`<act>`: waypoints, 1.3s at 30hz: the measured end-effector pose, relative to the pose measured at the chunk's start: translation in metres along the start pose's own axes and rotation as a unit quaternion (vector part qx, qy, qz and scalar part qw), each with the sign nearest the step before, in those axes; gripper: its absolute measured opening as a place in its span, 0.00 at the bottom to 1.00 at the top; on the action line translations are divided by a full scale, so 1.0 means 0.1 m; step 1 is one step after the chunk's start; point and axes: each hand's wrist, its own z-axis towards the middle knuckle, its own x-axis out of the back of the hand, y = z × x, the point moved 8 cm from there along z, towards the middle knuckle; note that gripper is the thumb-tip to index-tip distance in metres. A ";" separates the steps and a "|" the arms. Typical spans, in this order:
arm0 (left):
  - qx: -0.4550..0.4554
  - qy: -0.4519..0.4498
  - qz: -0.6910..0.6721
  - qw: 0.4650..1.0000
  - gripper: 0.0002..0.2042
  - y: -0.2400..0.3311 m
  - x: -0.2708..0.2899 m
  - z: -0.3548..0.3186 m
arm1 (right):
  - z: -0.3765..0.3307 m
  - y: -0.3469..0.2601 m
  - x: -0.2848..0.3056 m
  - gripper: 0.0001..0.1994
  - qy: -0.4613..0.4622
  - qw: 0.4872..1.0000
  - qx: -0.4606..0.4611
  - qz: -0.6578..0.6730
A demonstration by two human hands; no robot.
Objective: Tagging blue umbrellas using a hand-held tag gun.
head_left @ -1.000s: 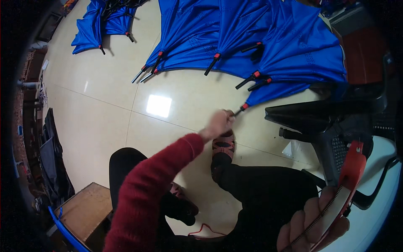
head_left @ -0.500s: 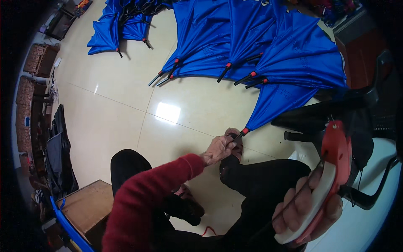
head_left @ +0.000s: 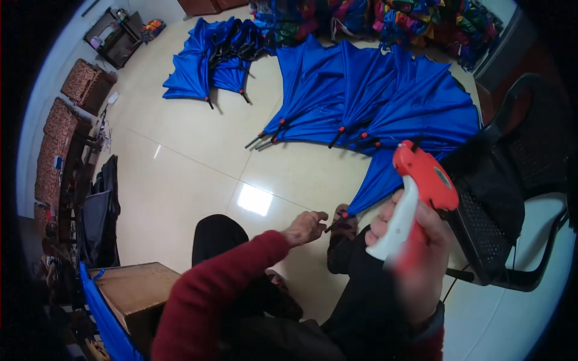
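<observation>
While the right hand (head_left: pixel 415 240) grips an orange-and-white tagging gun (head_left: pixel 418 192), left fingers (head_left: pixel 307 225) pinch a blue umbrella's tip (head_left: pixel 335 220).

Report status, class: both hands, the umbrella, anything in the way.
Left hand pinching blue umbrella tip. Right hand gripping red-and-white tagging gun, raised. Black chair close at right; not blocking.

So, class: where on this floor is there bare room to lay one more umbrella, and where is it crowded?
Bare tile lies between the fanned blue umbrellas, the dark bags at left and the person's knees. It is crowded around the black chair and the colourful pile at the top.
</observation>
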 end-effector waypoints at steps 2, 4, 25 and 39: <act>0.039 -0.041 -0.123 0.991 0.15 0.27 0.17 -0.23 | -0.01 0.00 -0.09 0.19 -0.024 0.999 0.016 -0.026; 0.068 -0.096 -0.323 0.939 0.15 0.87 0.34 -0.61 | 0.01 0.05 -0.11 0.19 0.006 0.997 0.051 -0.052; -0.085 0.276 -0.435 0.852 0.19 0.93 2.03 -1.44 | 1.20 0.21 -0.06 0.21 -0.173 0.953 0.021 -0.250; 0.026 0.337 -0.539 0.771 0.20 0.06 2.62 -1.14 | 2.49 1.37 3.09 0.28 0.297 0.944 -0.074 -0.125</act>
